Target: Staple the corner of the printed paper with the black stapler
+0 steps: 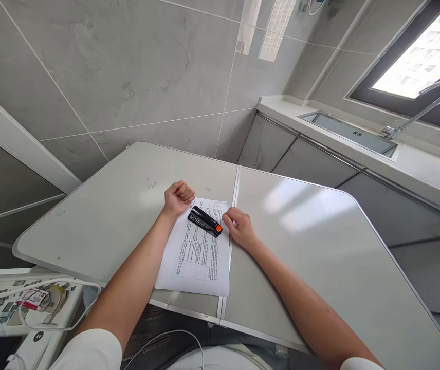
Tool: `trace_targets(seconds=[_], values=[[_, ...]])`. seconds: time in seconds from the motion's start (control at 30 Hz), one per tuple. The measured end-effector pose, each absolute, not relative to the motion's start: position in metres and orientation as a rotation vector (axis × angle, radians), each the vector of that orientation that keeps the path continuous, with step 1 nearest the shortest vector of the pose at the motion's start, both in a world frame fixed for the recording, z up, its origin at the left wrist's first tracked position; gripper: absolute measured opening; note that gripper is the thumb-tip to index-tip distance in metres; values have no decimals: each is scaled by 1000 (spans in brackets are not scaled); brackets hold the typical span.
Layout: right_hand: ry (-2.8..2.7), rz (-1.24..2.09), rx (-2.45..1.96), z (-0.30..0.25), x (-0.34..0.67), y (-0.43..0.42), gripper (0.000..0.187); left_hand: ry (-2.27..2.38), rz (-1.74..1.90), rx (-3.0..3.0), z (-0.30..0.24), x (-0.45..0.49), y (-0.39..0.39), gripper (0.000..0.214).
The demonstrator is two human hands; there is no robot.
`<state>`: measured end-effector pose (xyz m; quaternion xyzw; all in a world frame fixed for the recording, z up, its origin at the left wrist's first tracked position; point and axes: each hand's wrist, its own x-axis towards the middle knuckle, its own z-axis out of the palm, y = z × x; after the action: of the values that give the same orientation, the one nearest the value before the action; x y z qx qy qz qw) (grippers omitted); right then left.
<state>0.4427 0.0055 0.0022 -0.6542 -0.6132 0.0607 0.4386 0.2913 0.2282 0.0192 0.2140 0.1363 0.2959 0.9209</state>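
A black stapler [205, 221] with an orange patch at one end lies slantwise on printed white paper [200, 262]. Whether the paper is one sheet or a stack I cannot tell. My left hand [180, 198] is closed in a loose fist at the paper's upper left corner, with nothing visible in it. Across from it, my right hand [240, 226] rests at the paper's right edge, close to the orange end of the stapler but apart from it. Its fingers are curled in, and nothing shows between them.
The light grey folding table [300, 267] has a metal seam down its middle. A grey tiled wall stands behind it. To the right are a counter with a sink [351, 134] and a faucet [424, 110]. At lower left, a white cable [63, 329] loops over a cluttered stand.
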Motion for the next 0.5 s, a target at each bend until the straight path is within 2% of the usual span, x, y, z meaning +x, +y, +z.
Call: trace_targets(seconds=[0.33, 0.5], values=[[-1668, 261, -1606, 10, 442, 5, 29, 180, 641, 622, 18, 293, 228, 54], [-1892, 209, -1683, 14, 434, 4, 46, 238, 555, 568, 18, 292, 227, 61]])
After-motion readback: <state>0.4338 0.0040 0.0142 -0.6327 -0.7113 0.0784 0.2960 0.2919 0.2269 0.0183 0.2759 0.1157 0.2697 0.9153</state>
